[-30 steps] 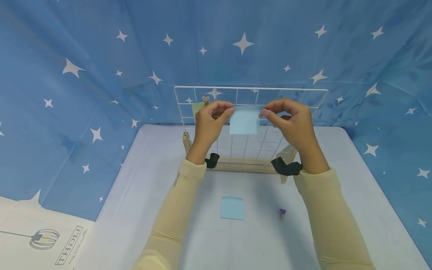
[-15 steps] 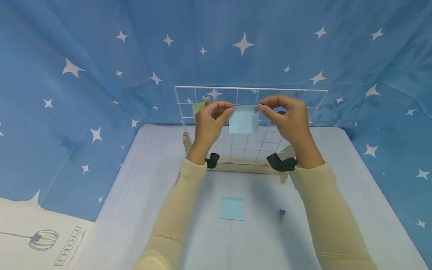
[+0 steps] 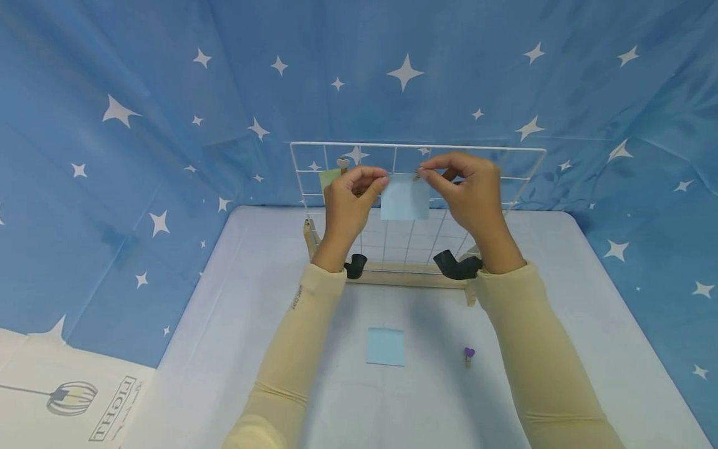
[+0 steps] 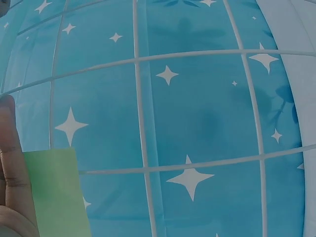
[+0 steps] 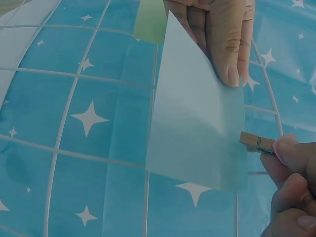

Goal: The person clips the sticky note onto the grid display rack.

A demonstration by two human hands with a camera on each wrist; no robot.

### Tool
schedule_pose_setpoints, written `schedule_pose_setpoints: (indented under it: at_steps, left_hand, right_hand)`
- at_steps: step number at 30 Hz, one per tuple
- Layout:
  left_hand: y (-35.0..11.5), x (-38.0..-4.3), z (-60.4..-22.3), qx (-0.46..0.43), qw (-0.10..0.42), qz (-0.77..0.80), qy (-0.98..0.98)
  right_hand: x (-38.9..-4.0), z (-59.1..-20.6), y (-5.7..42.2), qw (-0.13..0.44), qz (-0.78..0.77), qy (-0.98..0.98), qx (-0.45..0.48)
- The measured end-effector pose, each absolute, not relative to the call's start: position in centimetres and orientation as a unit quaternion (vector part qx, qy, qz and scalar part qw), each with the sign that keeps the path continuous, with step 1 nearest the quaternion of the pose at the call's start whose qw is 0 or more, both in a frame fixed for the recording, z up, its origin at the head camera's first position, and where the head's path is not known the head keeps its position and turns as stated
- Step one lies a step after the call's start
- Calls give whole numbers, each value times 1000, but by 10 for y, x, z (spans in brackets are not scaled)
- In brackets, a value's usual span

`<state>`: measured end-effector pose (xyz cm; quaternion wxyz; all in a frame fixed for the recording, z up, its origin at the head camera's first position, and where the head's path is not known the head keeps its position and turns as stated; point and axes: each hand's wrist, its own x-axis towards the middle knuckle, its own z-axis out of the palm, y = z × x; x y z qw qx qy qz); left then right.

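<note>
A light blue sticky note (image 3: 405, 198) hangs in front of the white wire grid rack (image 3: 473, 148). My left hand (image 3: 353, 196) pinches its upper left corner between thumb and fingers. With thumb and index finger, my right hand (image 3: 468, 187) pinches a small wooden clothespin (image 5: 256, 142). In the right wrist view the clothespin's tip overlaps the note's edge, close to the top wire in the head view. A green note (image 3: 330, 181) is on the rack left of my left hand, under a clothespin with a pale heart (image 3: 343, 163).
On the white table lie another light blue sticky note (image 3: 385, 347) and a clothespin with a purple heart (image 3: 469, 357). The rack stands on a wooden base (image 3: 404, 277) near the blue star-patterned curtain (image 3: 449, 81) behind it.
My right hand has moved left and slightly up, bringing the clothespin from the note's right side onto its top edge. My left hand has stayed at the upper left corner.
</note>
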<state>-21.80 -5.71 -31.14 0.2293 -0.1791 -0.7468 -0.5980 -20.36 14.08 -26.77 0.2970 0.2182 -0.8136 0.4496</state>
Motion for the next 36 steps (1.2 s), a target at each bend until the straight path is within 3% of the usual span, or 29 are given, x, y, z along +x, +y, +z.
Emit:
schedule_pose_setpoints:
  at_steps: [6,21,36]
  left_hand:
    - [-56,-219,-312,-184,238,-603,-739]
    - [-54,-220,-314,-175,248,-593,-745]
    - [-50,-221,-313,-167,271,-565,-761]
  right_hand:
    - [-207,-267,136,311,413,-828,217]
    - [-205,-261,124,284,355,-866,207]
    - [-204,-265,116,326,305,-870,211]
